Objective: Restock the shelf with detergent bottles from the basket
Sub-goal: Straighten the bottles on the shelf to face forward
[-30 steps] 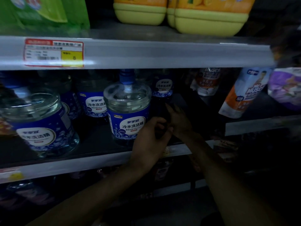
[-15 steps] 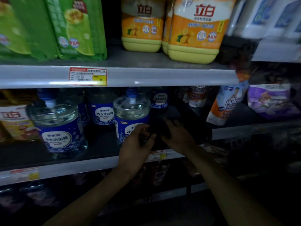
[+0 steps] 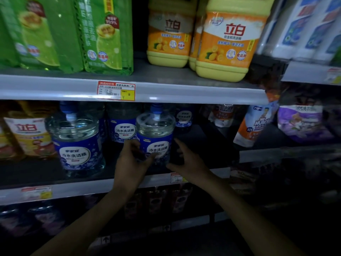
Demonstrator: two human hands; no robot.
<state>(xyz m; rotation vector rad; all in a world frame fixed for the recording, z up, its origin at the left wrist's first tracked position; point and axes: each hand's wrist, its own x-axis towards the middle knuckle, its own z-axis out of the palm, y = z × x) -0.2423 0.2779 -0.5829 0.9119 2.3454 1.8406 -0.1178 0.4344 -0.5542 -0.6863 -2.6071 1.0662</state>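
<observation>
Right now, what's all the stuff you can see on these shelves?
Green packs: at least two, green, top shelf left.
Jugs: at least two, yellow and orange, top shelf middle.
Price tag: one, red and yellow, top shelf edge.
Clear bottles: at least four, blue labels, middle shelf.
Pouch: one, orange and white, middle shelf right.
Purple pack: one, purple, far right.
Left hand: one, curled round the centre bottle.
Right hand: one, open, beside that bottle.

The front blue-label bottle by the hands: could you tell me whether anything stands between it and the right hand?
Nothing visible does: the right hand is open just right of the blue-label bottle, with only a dim gap between them.
</observation>
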